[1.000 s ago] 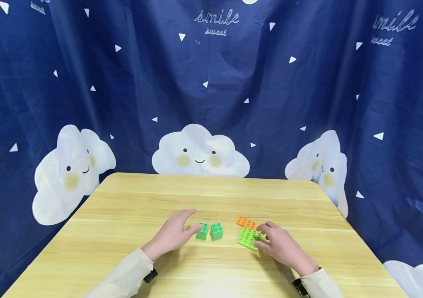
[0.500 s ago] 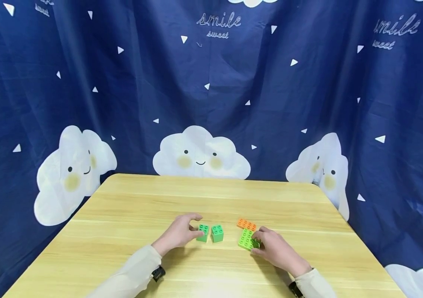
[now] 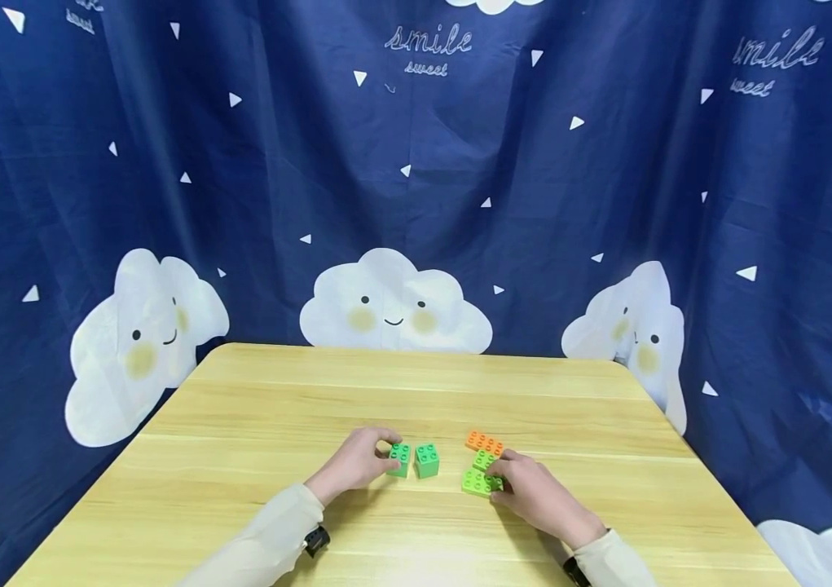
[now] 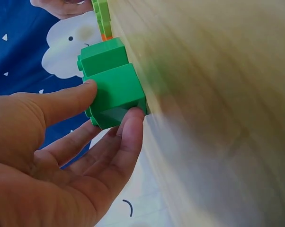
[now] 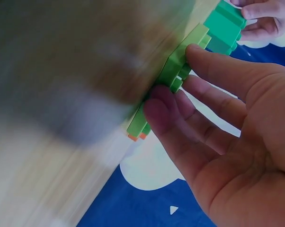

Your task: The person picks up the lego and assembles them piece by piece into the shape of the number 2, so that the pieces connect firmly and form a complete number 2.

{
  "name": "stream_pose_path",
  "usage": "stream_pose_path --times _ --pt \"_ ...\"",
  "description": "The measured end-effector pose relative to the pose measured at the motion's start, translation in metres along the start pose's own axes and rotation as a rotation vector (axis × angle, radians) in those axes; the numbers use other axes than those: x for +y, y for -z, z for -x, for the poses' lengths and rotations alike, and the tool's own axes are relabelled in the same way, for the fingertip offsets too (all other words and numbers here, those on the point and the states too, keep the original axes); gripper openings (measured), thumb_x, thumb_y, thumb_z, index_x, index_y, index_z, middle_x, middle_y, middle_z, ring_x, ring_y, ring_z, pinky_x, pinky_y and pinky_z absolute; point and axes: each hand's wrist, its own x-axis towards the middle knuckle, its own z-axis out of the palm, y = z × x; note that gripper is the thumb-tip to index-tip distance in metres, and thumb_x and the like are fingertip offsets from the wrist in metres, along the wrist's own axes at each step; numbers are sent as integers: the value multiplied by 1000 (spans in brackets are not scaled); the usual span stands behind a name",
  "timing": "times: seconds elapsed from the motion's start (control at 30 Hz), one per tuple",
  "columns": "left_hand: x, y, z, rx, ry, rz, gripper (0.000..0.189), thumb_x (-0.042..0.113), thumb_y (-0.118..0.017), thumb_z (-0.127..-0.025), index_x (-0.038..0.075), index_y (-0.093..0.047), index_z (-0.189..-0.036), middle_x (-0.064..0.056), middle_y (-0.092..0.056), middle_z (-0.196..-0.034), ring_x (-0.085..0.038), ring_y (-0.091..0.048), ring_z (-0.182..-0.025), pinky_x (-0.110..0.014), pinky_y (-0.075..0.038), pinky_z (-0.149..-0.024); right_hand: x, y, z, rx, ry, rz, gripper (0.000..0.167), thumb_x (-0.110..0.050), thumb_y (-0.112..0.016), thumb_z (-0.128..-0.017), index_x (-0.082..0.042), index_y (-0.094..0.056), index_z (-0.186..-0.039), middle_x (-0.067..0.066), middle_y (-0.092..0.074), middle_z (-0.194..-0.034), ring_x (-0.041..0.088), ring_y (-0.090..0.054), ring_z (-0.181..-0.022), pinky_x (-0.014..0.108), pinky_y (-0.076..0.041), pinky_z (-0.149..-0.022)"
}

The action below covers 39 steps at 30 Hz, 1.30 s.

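Observation:
My left hand (image 3: pixel 357 461) pinches a green toy building brick (image 3: pixel 398 461) between thumb and fingers; the left wrist view shows its smooth side. A second green brick (image 3: pixel 427 461) stands upright just right of it. Farther right, my right hand (image 3: pixel 536 489) pinches the nearer of two flat light-green bricks (image 3: pixel 476 482), with the thumb on one end in the right wrist view. The other light-green brick (image 3: pixel 485 460) lies behind it, partly covered by the fingers. Behind that is a flat orange brick (image 3: pixel 484 443).
All the bricks are on a pale wooden table (image 3: pixel 298 408). A dark blue curtain (image 3: pixel 401 204) printed with white clouds and triangles hangs behind and at both sides.
My left fingers have closed in from beside the left green brick onto it. My right hand has gripped the nearer light-green brick, which has shifted left and turned against the other.

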Motion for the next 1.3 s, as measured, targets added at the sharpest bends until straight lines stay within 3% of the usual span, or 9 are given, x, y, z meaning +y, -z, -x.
stream_pose_path --times 0.13,0.33,0.7,0.93,1.3 --pt "-2 -1 0 -3 0 4 41 9 -78 -90 -2 -67 -128 -21 -63 -136 -30 -70 -100 -40 -62 -82 -3 -1 -2 -9 11 18 29 -9 -82 -85 -5 -75 -113 0 -66 -103 9 -60 -85 27 -56 -71" --pt "-1 0 5 -25 -21 17 38 9 -79 -89 -3 -68 -123 -20 -67 -127 -24 -70 -93 -32 -62 -75 -7 -2 -3 -11 26 31 30 -8 -82 -85 -5 -75 -114 3 -68 -107 15 -65 -93 32 -59 -79" --pt "13 0 15 -48 -26 20 39 15 -80 -88 3 -69 -123 -11 -71 -118 -14 -66 -86 -26 -57 -67 -11 -5 -7 6 85 36 28 -7 -81 -84 -6 -75 -112 4 -70 -106 15 -65 -92 30 -59 -80" --pt "16 -5 16 -60 -21 49 38 15 -81 -87 6 -71 -122 -7 -71 -115 -12 -65 -83 -25 -55 -63 -12 -8 -11 12 109 46 27 -8 -81 -85 -7 -75 -112 3 -70 -108 13 -64 -92 29 -59 -79" --pt "22 -10 15 -62 -66 74 37 15 -80 -89 4 -70 -123 -6 -72 -109 -12 -65 -82 -25 -55 -61 -21 -11 -17 -12 124 19 27 -6 -80 -87 -7 -75 -114 4 -70 -110 9 -62 -88 24 -57 -74"
